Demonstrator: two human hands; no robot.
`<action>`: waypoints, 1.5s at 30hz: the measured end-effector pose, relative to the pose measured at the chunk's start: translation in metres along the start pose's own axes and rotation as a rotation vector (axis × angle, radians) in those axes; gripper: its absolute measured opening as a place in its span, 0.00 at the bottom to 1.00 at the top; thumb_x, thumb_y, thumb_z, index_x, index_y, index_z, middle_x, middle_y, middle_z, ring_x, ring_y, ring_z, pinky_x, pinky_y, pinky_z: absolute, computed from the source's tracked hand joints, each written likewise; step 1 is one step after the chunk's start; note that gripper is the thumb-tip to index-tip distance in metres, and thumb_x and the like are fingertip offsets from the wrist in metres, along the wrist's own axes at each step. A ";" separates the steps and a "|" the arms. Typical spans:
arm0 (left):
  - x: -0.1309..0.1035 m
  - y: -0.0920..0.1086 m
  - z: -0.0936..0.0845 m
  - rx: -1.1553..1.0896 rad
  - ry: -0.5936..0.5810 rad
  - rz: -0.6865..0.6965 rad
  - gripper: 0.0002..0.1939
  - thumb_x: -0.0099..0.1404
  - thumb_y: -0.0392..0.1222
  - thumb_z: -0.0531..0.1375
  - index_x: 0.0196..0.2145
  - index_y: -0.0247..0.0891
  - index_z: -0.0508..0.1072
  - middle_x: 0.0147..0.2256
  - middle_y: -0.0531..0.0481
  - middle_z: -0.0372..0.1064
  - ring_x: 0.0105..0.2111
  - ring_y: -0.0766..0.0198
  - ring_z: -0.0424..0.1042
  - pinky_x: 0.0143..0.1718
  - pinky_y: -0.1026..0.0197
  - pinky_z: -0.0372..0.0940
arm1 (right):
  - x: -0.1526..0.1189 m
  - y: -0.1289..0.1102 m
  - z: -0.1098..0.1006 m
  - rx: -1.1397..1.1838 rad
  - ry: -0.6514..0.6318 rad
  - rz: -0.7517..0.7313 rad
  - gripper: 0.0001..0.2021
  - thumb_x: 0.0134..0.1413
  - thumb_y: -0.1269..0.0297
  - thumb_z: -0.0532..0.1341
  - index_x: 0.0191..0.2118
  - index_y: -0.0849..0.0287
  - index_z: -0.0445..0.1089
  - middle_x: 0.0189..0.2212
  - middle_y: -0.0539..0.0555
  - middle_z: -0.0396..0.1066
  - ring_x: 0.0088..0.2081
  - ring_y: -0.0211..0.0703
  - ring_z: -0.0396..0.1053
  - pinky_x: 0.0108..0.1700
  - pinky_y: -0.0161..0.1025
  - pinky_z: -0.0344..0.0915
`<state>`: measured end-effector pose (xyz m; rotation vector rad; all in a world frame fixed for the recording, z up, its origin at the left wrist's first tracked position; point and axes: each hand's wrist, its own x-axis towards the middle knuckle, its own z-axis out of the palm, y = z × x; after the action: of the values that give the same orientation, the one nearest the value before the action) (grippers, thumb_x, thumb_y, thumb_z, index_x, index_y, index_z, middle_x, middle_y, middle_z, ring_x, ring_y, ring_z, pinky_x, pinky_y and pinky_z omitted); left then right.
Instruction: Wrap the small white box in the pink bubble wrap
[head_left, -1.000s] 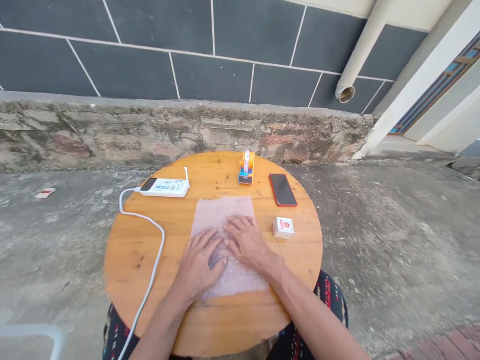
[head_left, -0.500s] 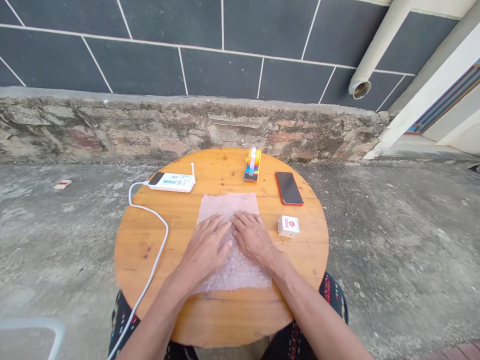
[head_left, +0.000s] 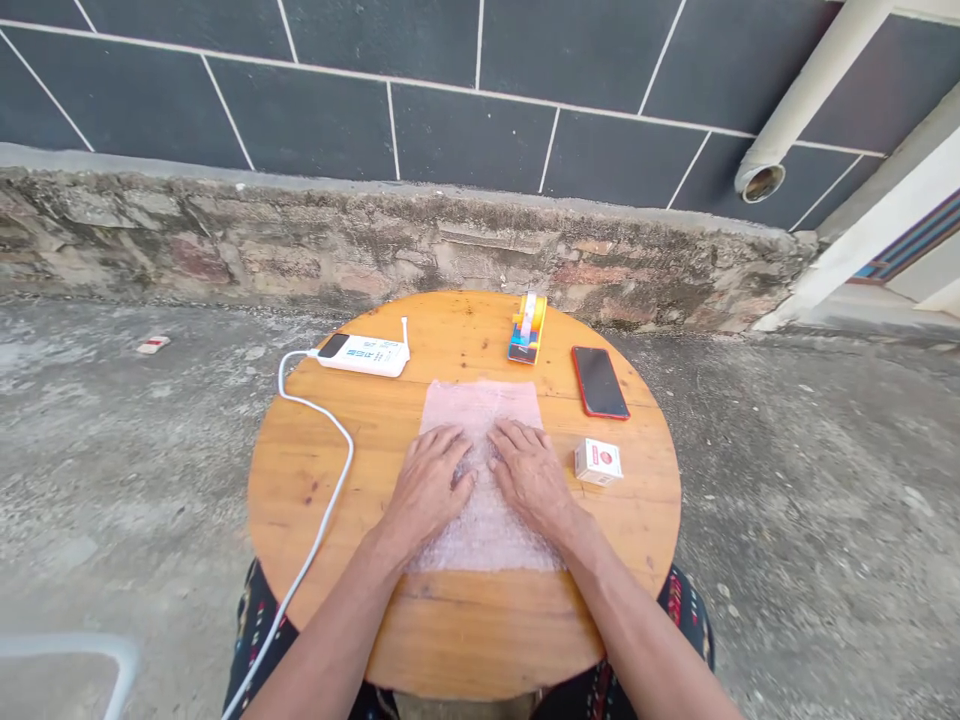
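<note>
A pinkish sheet of bubble wrap [head_left: 480, 400] lies flat on the round wooden table [head_left: 480, 640] in front of me. My left hand [head_left: 433, 478] rests palm down on its left side, fingers stretched out. On the right side of the sheet my right hand [head_left: 531, 475] also lies flat, fingers extended and slightly apart. A gap of bare wrap shows between the two hands. Just right of my right hand stands a small white box [head_left: 598, 462] with red print.
A phone with a red edge [head_left: 600, 382] lies at the right. Near the far edge stands a yellow and blue tape dispenser [head_left: 528, 330]. A white power bank [head_left: 364, 354] sits at the left, its white cable [head_left: 330, 500] running over the table edge. A tiled wall [head_left: 472, 130] rises behind.
My hands have moved apart on the bubble wrap, widening the gap between them. The whole view has shifted slightly, so everything appears further right.
</note>
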<state>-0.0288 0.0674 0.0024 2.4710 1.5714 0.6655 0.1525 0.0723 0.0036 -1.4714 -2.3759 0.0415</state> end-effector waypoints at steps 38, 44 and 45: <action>-0.001 -0.006 0.006 0.052 0.058 -0.040 0.18 0.61 0.43 0.57 0.48 0.38 0.70 0.55 0.41 0.64 0.56 0.48 0.61 0.55 0.44 0.58 | -0.001 0.000 -0.002 0.022 -0.007 0.053 0.19 0.61 0.71 0.51 0.57 0.63 0.63 0.59 0.59 0.61 0.59 0.49 0.57 0.59 0.48 0.52; -0.001 -0.007 0.005 -0.041 0.148 -0.056 0.17 0.62 0.43 0.56 0.48 0.37 0.71 0.54 0.41 0.66 0.55 0.51 0.63 0.56 0.47 0.59 | -0.001 -0.001 -0.004 0.033 -0.019 0.072 0.19 0.61 0.70 0.52 0.56 0.63 0.63 0.59 0.59 0.60 0.59 0.49 0.56 0.59 0.48 0.53; -0.001 -0.007 0.004 -0.058 0.172 -0.053 0.17 0.62 0.43 0.55 0.47 0.37 0.71 0.54 0.42 0.66 0.55 0.52 0.63 0.56 0.48 0.59 | -0.001 0.000 -0.004 0.034 -0.019 0.069 0.18 0.61 0.70 0.52 0.56 0.63 0.64 0.59 0.60 0.60 0.59 0.49 0.56 0.59 0.48 0.52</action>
<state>-0.0332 0.0703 -0.0043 2.3780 1.6434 0.9228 0.1539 0.0708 0.0075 -1.5436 -2.3269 0.1137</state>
